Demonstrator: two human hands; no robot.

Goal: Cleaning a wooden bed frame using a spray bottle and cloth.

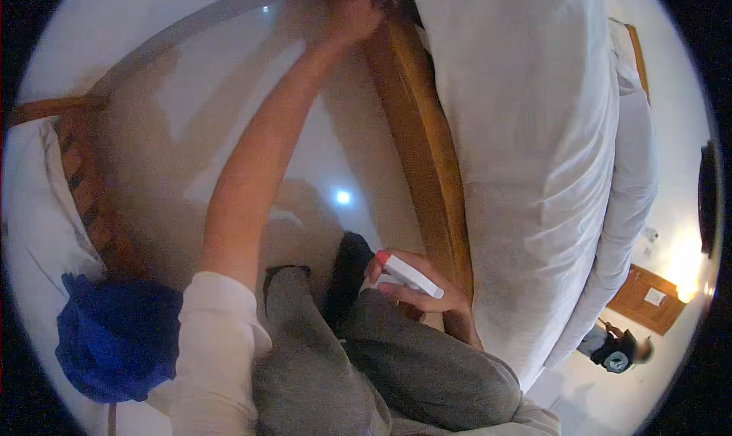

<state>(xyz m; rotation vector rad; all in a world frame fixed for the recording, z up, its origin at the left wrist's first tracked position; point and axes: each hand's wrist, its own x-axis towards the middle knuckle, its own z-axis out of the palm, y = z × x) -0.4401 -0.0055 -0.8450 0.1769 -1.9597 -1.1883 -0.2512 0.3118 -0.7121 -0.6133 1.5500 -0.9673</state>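
My left arm reaches far up and away, and my left hand (357, 12) is at the far end of the bed's wooden side rail (426, 167); it is blurred, and whether it holds a dark thing there I cannot tell. Low beside the rail, above my bent knee, my right hand (423, 290) grips a spray bottle by its white trigger head (409, 276) with a red nozzle. The body of the bottle is mostly hidden. A dark blue cloth (120, 339) lies or hangs by my left sleeve.
A mattress with a white sheet (514, 150) rises along the right of the rail. Shiny floor (309, 167) stretches on the left, up to another wooden bed frame (97, 190) with white bedding (40, 195). A person (617, 344) is in the far right background near a wooden door (652, 298).
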